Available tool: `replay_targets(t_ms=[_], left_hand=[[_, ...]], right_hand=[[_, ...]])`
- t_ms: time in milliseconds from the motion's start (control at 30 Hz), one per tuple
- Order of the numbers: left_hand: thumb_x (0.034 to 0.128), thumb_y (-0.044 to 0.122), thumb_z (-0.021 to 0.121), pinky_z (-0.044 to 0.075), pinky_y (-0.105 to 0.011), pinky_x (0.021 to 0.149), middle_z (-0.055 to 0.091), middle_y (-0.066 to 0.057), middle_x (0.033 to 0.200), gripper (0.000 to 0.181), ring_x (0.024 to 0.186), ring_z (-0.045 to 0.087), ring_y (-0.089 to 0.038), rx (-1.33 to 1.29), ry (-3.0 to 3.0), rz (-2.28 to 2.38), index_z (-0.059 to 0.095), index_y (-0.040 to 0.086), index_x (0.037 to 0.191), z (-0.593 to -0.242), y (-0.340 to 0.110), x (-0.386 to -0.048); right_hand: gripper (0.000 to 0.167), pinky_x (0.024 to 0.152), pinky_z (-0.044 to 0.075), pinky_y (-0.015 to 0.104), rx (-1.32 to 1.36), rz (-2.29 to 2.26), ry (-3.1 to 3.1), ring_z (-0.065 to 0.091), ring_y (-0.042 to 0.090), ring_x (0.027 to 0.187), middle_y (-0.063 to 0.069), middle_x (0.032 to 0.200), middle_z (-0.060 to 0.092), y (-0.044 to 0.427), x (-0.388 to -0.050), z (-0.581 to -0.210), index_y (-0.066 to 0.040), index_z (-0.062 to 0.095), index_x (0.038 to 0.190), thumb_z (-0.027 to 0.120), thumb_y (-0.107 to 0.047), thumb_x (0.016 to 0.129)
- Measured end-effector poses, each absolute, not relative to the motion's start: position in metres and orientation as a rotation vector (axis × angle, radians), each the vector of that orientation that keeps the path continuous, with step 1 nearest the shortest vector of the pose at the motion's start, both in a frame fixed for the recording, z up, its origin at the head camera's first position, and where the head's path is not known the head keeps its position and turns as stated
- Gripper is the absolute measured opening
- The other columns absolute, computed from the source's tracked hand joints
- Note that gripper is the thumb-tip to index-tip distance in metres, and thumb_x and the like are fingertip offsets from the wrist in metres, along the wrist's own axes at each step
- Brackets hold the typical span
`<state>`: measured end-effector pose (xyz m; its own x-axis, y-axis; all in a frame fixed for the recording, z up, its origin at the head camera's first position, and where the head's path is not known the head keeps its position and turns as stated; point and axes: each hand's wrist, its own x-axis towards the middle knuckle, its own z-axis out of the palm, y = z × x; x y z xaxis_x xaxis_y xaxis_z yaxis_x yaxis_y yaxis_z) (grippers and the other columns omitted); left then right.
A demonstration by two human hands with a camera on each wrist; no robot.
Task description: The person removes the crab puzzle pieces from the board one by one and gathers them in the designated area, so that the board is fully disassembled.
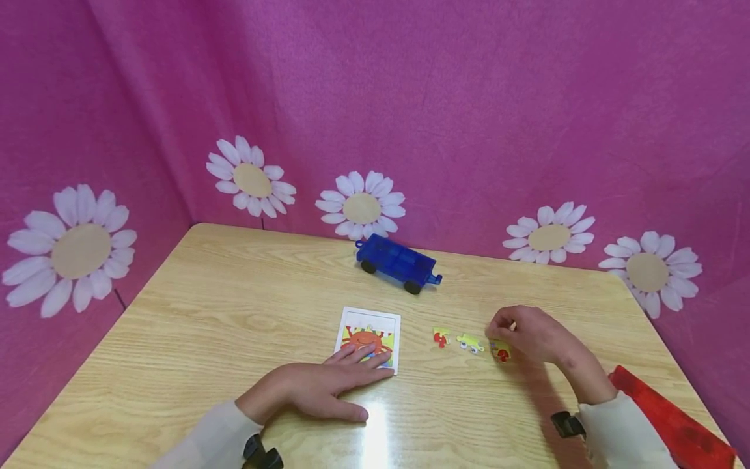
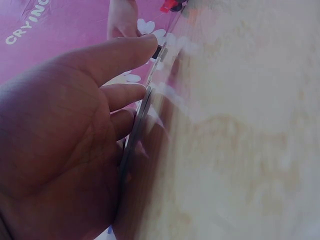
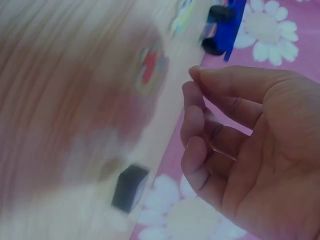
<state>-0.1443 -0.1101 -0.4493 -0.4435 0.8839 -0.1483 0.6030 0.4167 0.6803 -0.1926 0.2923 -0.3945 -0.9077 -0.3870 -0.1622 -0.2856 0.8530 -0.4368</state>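
In the head view, the left hand (image 1: 319,389) is lying flat with its fingers straight and spread, pressing on the lower part of a crab puzzle board (image 1: 370,319), which is sitting on the wooden surface (image 1: 246,293). To its right, three loose pieces are lying in a row: a red-and-yellow piece (image 1: 441,337), a yellow piece with eyes (image 1: 471,344) and a corner-like red piece (image 1: 502,355). The right hand (image 1: 530,333) is reaching over that last one, its fingers bent. Behind the board, a blue wheeled cart (image 1: 395,262) is standing near a pink flowered cloth (image 1: 422,104); a red object (image 1: 674,417) is lying beside the right sleeve (image 1: 624,430).

In the left wrist view, the left palm is facing the camera, the fingers resting along a thin edge close to the surface.

In the right wrist view, the right fingers are curling narrowly, thumb tip close to forefinger, holding nothing visible. A blurred red-and-yellow piece is lying apart from them, and a dark boxy shape (image 3: 130,187) is showing lower left.
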Motion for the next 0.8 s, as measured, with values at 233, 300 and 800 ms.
replay_targets(t_ms=[233, 300, 800], left_hand=[[0.1050, 0.047, 0.055, -0.004, -0.049, 0.124, 0.009, 0.001, 0.172, 0.070, 0.156, -0.006, -0.025, 1.270, 2.184, 0.750, 0.029, 0.022, 0.165, -0.450, -0.111, -0.145], [0.1052, 0.047, 0.054, -0.003, -0.049, 0.124, 0.009, 0.001, 0.172, 0.070, 0.156, -0.006, -0.025, 1.272, 2.181, 0.748, 0.029, 0.022, 0.165, -0.450, -0.111, -0.145], [0.1056, 0.048, 0.053, -0.003, -0.049, 0.124, 0.012, -0.004, 0.171, 0.069, 0.156, -0.003, -0.028, 1.274, 2.190, 0.732, 0.028, 0.022, 0.165, -0.451, -0.112, -0.145]], right_hand=[[0.014, 0.068, 0.053, 0.031, -0.708, -0.795, 2.689, 0.057, 0.013, 0.074, 0.002, 0.092, 0.069, 0.245, -0.200, -0.391, -0.006, 0.074, 0.107, 0.062, -0.006, 0.101], [0.016, 0.069, 0.054, 0.030, -0.760, -0.828, 2.656, 0.058, 0.013, 0.076, 0.002, 0.094, 0.069, 0.228, -0.203, -0.393, -0.004, 0.074, 0.111, 0.062, -0.005, 0.101], [0.019, 0.086, 0.054, 0.031, -1.054, -0.985, 2.384, 0.062, 0.013, 0.093, 0.000, 0.102, 0.072, 0.123, -0.224, -0.421, -0.004, 0.074, 0.114, 0.058, -0.004, 0.103]])
